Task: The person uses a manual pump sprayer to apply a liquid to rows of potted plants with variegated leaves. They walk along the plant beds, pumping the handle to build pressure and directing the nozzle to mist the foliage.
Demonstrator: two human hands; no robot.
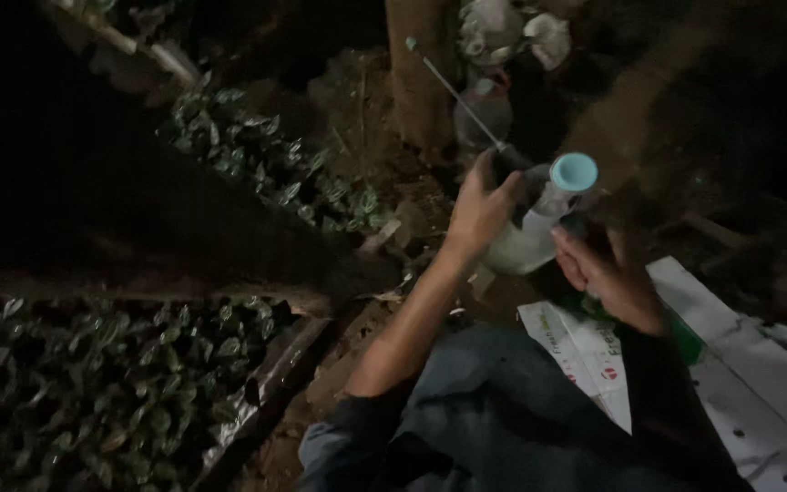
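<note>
Now two hands: left hand [482,211], right hand [605,271], one sprayer bottle [528,235].

Beyond our fingertips [489,173] a tree trunk [419,73] blocks the way. Seedling trays [266,164] crowd the ground left of our fingers; a bare dirt strip [384,264] stays passable beneath them, white sacks [730,364] lying rightward.

Very dim and grainy: weak light reaches only the centre, edges sink into black, slight blur.

A plant nursery outdoors at night: seedling beds [120,392] on bare soil [357,109].
</note>
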